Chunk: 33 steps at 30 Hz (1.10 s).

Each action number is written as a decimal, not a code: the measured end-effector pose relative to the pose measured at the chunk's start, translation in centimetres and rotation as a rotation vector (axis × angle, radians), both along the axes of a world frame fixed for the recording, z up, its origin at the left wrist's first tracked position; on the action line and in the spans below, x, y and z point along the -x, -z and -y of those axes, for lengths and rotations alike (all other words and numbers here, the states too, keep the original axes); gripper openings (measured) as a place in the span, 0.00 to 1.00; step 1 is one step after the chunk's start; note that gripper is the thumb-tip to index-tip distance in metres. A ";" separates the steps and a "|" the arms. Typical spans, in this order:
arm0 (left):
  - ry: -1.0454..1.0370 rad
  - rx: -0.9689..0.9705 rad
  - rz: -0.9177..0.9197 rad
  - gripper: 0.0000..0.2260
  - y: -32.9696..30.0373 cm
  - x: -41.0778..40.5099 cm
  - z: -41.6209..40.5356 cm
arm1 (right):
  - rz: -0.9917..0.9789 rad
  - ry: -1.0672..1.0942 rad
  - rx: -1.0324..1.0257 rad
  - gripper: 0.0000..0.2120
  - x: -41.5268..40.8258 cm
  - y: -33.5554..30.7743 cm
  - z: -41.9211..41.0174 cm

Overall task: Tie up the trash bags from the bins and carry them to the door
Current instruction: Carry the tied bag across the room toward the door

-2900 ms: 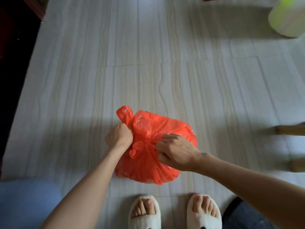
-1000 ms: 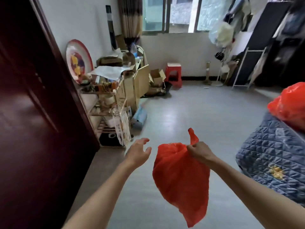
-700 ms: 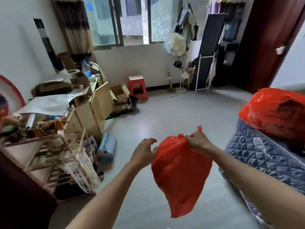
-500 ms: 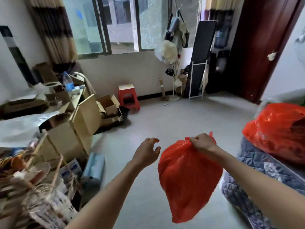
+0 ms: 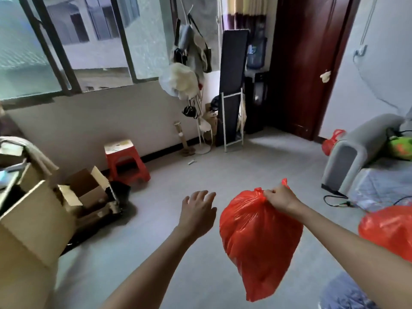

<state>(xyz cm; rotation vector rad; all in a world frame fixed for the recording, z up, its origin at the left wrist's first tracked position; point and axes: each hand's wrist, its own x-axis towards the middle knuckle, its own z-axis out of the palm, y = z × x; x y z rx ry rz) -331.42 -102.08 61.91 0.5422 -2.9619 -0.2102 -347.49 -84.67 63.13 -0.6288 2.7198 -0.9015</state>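
From the head view, the right hand (image 5: 281, 199) had its fingers (image 5: 268, 194) curled round the gathered neck of a full orange plastic trash bag (image 5: 258, 239), which hung in the air above the grey tiled floor (image 5: 256, 166). The left hand (image 5: 197, 211) was beside the bag, apart from it, fingers loosely spread and holding nothing. A second tied orange bag (image 5: 332, 142) sat on the floor near the dark red wooden door (image 5: 307, 63), against the grey sofa's arm (image 5: 347, 152). A third orange bag (image 5: 389, 228) showed at the right edge.
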 end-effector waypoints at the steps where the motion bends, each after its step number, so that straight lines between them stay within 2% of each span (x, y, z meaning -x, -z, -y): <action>1: 0.035 -0.003 0.019 0.21 0.6 3.4 2.1 | 0.031 0.022 0.009 0.20 2.7 0.5 1.7; 6: 0.156 -0.026 0.106 0.21 2.1 19.0 9.1 | 0.100 0.158 -0.004 0.22 14.6 1.6 6.5; 13: 0.324 -0.040 0.117 0.22 3.9 41.6 11.7 | 0.167 0.258 -0.078 0.22 32.2 3.7 9.5; 17: 0.368 -0.057 0.148 0.22 5.3 56.3 12.7 | 0.187 0.276 -0.138 0.20 45.4 5.5 9.9; 21: 0.385 -0.082 0.128 0.22 4.0 71.6 14.1 | 0.170 0.333 -0.135 0.23 59.7 4.9 10.2; 25: 0.418 -0.113 0.137 0.23 3.5 82.3 14.7 | 0.142 0.378 -0.142 0.22 71.1 4.9 10.0; 30: 0.431 -0.107 0.157 0.23 5.3 97.8 16.5 | 0.139 0.468 -0.062 0.19 86.9 6.2 10.6; 31: 0.448 -0.107 0.158 0.23 6.6 104.2 17.0 | 0.136 0.489 -0.043 0.18 93.0 7.3 11.0; 33: 0.453 -0.117 0.179 0.23 7.5 110.4 17.3 | 0.158 0.523 0.001 0.16 99.0 7.9 10.9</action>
